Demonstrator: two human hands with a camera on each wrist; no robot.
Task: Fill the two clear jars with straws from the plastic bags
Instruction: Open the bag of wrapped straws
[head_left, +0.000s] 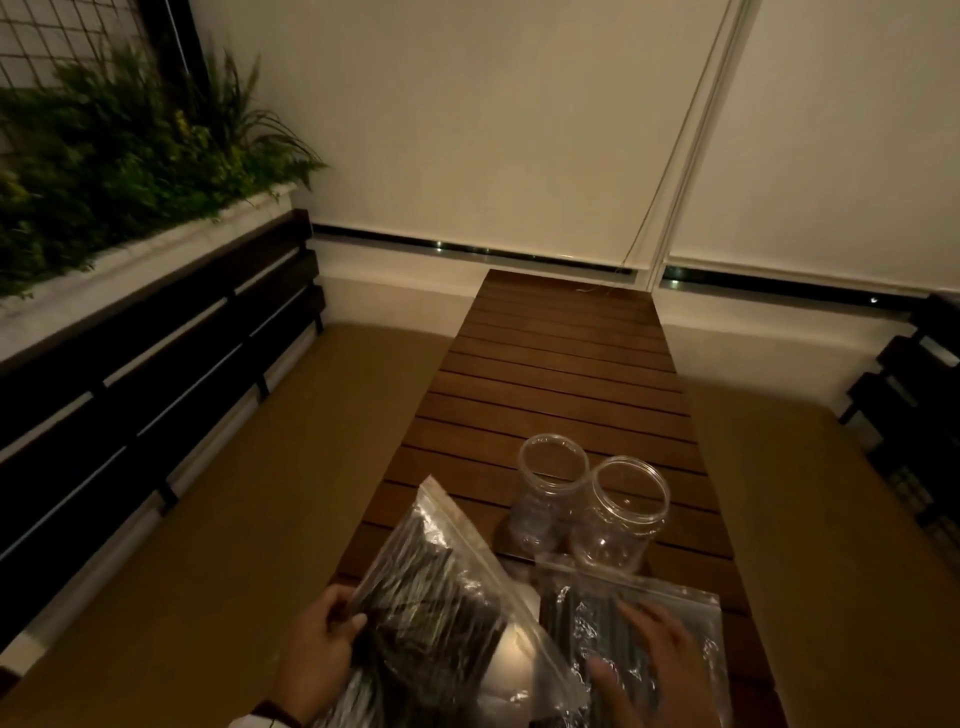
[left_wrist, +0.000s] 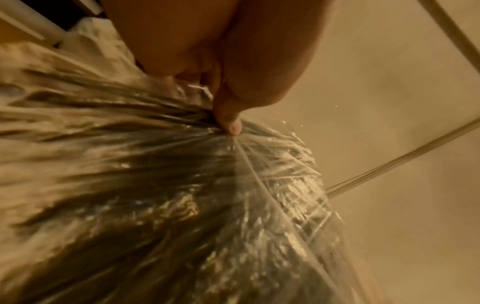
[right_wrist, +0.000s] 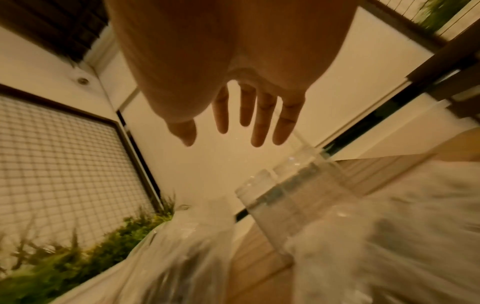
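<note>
Two clear empty jars stand upright side by side on the slatted wooden table (head_left: 561, 364): the left jar (head_left: 545, 488) and the right jar (head_left: 621, 512), also seen blurred in the right wrist view (right_wrist: 293, 197). My left hand (head_left: 322, 649) grips the left edge of a zip bag (head_left: 441, 597) full of dark straws and holds it tilted above the table's near end; its thumb (left_wrist: 231, 123) presses into the plastic. A second zip bag of dark straws (head_left: 639, 623) lies flat at the near right. My right hand (head_left: 644, 654) hovers over that bag with fingers (right_wrist: 259, 119) spread straight, holding nothing.
Tan cushioned benches (head_left: 218, 519) flank the table on both sides, backed by dark slatted rails (head_left: 156, 364). A white planter of green foliage (head_left: 119, 156) runs along the left. A pale wall and blinds (head_left: 519, 130) close the far end.
</note>
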